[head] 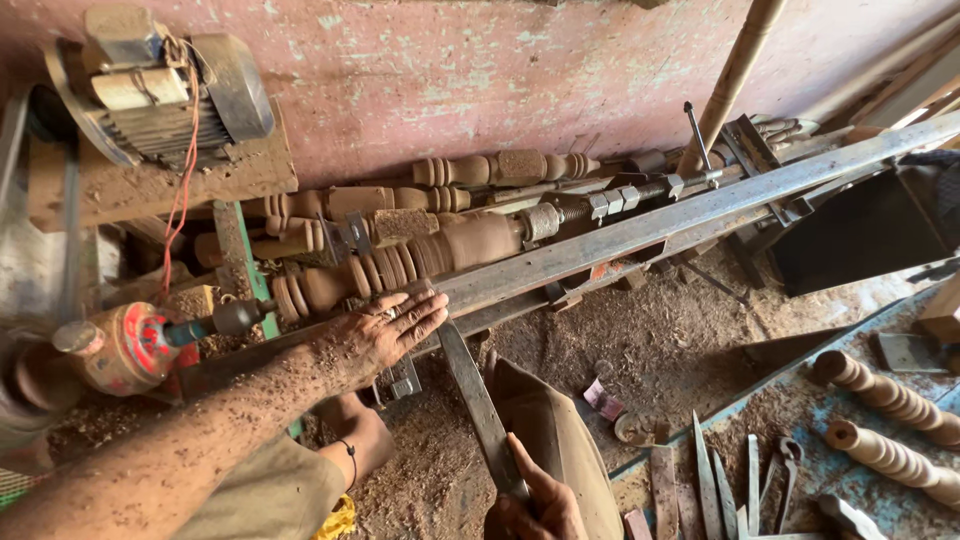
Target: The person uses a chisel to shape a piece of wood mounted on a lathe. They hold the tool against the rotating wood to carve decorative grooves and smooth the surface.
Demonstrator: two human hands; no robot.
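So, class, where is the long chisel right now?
The long chisel is at lower centre, its handle in the right hand, its tip under the left hand at the tool rest.

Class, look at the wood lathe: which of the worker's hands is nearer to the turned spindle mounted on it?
Left. The left hand lies on the tool rest right beside the spindle; the right hand is well below, gripping the chisel handle.

Turned spindle on lathe behind tool rest; motor above left; chisels lower right

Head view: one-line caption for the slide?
Left hand presses a chisel on the lathe rest while right hand grips its handle, against a turned wooden spindle.
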